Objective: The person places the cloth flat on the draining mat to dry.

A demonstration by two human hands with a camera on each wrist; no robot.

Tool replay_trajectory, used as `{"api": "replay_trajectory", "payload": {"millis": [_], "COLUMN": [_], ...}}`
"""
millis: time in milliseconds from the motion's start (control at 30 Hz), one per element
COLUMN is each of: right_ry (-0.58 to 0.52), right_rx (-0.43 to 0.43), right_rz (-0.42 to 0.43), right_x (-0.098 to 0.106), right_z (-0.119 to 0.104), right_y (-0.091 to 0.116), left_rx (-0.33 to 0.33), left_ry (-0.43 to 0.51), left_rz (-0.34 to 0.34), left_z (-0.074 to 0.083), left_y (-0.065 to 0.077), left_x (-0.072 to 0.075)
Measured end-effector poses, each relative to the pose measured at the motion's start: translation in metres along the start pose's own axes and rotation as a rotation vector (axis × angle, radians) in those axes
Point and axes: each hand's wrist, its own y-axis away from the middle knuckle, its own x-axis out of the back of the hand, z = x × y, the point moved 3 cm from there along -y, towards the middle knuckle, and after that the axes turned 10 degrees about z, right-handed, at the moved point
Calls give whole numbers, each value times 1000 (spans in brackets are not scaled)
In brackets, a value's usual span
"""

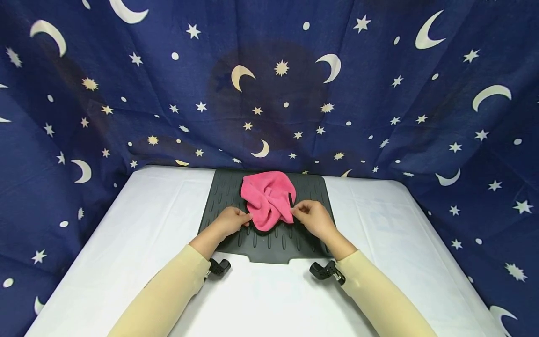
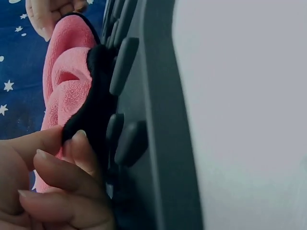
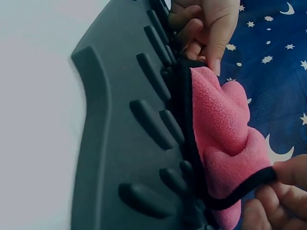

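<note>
A pink fleecy cloth (image 1: 269,199) with a black edging lies crumpled on a dark grey ribbed mat (image 1: 269,252). At the cloth's near left edge, my left hand (image 1: 230,221) pinches the black border between thumb and finger. My right hand (image 1: 313,217) pinches the edge on the right side, where a strip of black trim shows. In the left wrist view, the pinched border (image 2: 76,122) is close to the left fingertips. The right wrist view shows the cloth (image 3: 223,120) bunched in folds between both hands, its black trim stretching toward the right thumb.
The mat rests on a white-covered table (image 1: 269,299), toward its back edge. Behind and beside the table hangs a dark blue curtain (image 1: 269,93) with moons and stars. Black camera mounts (image 1: 220,267) sit at both wrists, just beyond the pale yellow sleeves (image 1: 168,295).
</note>
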Motion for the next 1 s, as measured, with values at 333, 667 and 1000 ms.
{"api": "replay_trajectory", "payload": {"millis": [333,667,1000], "right_ry": [-114,-218,-273], "right_rx": [-28,-76,-193], "right_rz": [-3,38,44], "right_x": [-3,12,29], "right_z": [1,7,15], "right_y": [-1,-2,5], "left_rx": [-29,-70,-72], "left_ry": [84,86,45], "left_rz": [-7,59,89], "left_z": [0,-7,-16], "left_y": [-3,-2,11], "left_x": [-9,19,33]}}
